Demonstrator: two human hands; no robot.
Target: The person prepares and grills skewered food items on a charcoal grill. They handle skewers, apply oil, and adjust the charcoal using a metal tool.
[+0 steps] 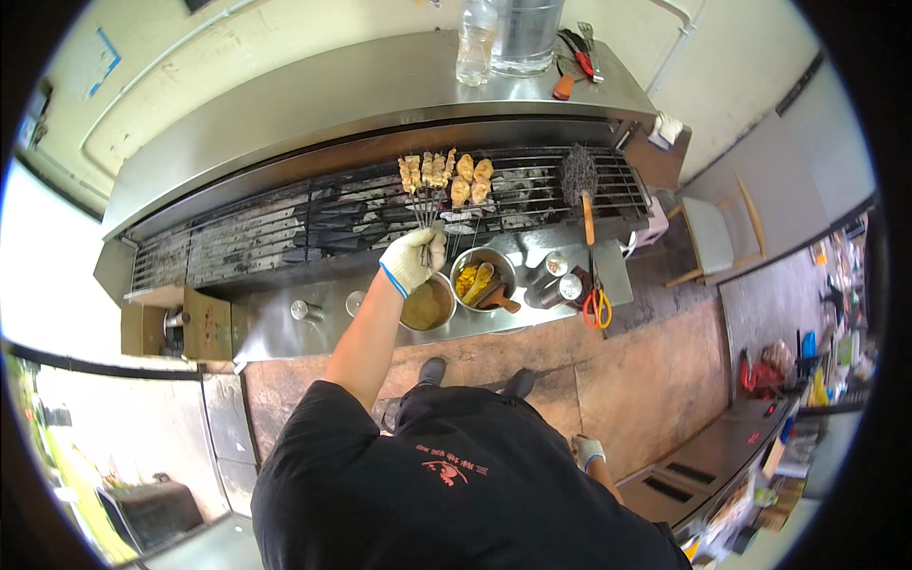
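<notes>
In a white knit glove, my left hand [415,254] grips a bundle of thin metal skewers [426,208] by their lower ends. Pieces of meat [427,172] on these skewers lie over the bars of a long charcoal grill [342,208]. Just right of them, rounder browned meat pieces [472,178] rest on more skewers. Below my left hand stands a pot [427,305] of brownish liquid, partly covered by my wrist. My right hand [588,450], also gloved, hangs low beside my body, away from the counter; its fingers are too small to judge.
A second pot [486,261] holds yellow bits and brush-like tools. Shaker cans [561,288] and scissors [597,308] sit to its right. A wire-headed brush [581,178] lies across the grill. On the steel shelf [342,89] stand a bottle [476,46], a metal container [526,35] and tongs [588,53].
</notes>
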